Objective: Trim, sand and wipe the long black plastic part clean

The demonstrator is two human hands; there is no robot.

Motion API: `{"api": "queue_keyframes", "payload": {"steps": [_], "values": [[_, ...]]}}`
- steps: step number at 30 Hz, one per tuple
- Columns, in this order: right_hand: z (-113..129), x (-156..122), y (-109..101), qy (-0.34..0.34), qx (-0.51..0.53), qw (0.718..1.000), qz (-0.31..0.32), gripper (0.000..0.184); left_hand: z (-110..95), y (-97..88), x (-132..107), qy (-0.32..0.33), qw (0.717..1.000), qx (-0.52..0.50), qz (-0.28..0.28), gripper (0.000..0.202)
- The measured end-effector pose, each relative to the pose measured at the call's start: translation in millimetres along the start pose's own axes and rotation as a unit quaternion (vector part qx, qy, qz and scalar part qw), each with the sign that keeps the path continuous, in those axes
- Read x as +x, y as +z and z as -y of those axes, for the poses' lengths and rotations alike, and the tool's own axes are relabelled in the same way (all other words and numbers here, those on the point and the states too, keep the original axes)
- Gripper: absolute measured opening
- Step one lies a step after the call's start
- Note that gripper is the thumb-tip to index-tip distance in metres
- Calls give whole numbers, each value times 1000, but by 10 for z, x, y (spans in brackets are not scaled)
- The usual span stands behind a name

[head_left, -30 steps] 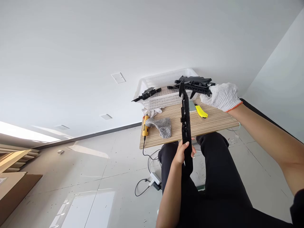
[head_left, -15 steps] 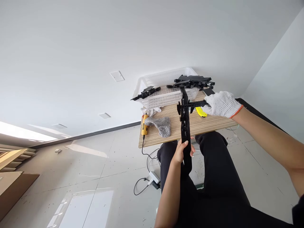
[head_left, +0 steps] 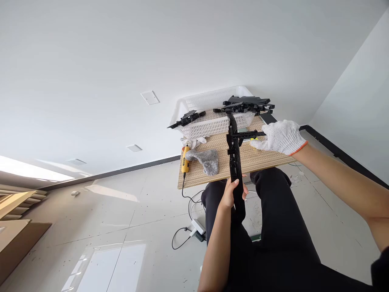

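My bare left hand (head_left: 231,194) is wrapped round the lower part of a long black plastic part (head_left: 235,160), which stands up from my lap past the table's front edge. My right hand (head_left: 281,137), in a white knit glove with an orange cuff, grips a black caliper (head_left: 249,135) by its right end. The caliper lies crosswise over the upper part of the long piece, with its jaws on either side of it. Below the gloved hand, a yellow object (head_left: 254,142) is mostly covered.
On the wooden table (head_left: 220,142) stands a white plastic basket (head_left: 209,129) with black plastic parts (head_left: 247,104) across its top. A yellow corded tool (head_left: 185,159), a grey cloth (head_left: 208,160) and a white glove (head_left: 194,142) lie at left. Cables and a white adapter (head_left: 198,227) rest on the floor.
The upper end of the long black part has tilted slightly left. The caliper has shifted with it, its jaws now closer about the part, and the gloved hand covers more of the yellow object.
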State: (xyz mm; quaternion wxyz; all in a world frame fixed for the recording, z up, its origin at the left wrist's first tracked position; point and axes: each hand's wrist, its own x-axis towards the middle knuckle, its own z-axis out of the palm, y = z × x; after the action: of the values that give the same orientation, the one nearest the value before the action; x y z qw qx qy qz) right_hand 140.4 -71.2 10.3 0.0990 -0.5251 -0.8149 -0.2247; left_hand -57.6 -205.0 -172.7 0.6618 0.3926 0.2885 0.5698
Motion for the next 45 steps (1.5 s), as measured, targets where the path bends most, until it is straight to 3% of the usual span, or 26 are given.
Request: {"api": "queue_keyframes", "payload": {"steps": [7,21,27,33,45], "values": [[51,15,23,27,12,999,-16,65,9,-1,11,-6,1000,4,14,49],[19,9,15,-40,7,999,10,54,7,1,12,-17,1000,15,12,54],[-17,0,102,-41,-3,999,9,62,-11,12,9,-10,1000,8,12,53],[-12,-11,165,-30,10,999,-10,57,-17,21,10,-12,1000,5,8,53],[56,-57,87,-4,9,1000,2,60,-48,48,1,-15,1000,7,2,53]]}}
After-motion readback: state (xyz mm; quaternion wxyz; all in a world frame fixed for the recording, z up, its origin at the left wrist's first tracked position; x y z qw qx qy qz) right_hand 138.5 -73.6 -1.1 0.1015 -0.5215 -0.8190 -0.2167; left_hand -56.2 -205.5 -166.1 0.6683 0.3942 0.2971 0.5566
